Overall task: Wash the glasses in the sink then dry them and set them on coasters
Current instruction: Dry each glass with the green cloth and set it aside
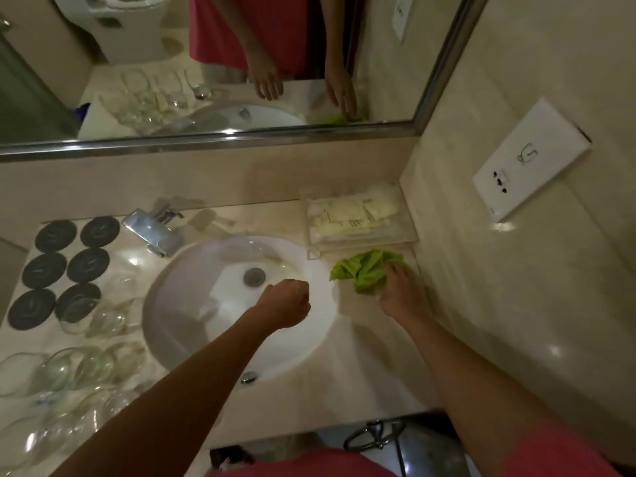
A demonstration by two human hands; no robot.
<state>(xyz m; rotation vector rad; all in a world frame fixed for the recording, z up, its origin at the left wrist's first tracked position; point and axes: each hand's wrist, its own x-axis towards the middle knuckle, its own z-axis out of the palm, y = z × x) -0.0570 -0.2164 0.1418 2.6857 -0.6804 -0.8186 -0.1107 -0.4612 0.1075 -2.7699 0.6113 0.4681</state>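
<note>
My right hand (401, 290) grips green cloth (366, 268) for drying; left hand (285, 304), curled empty, hovers over sink (172, 304).

The clear glasses (86, 366) crowd the left of the surface (371, 370), their outlines blurring into one another — their number cannot be told, and the lowest are cut off by the left edge. The fingertips of the right hand (401, 292) sink into the green cloth (368, 270), so the grip itself is hidden. The left hand (284, 302) shows only its back over the sink (179, 304); its fingers are out of sight. Markings on the dark coasters (65, 266) are too faint to read — as are the packets in the clear tray (358, 218).
</note>
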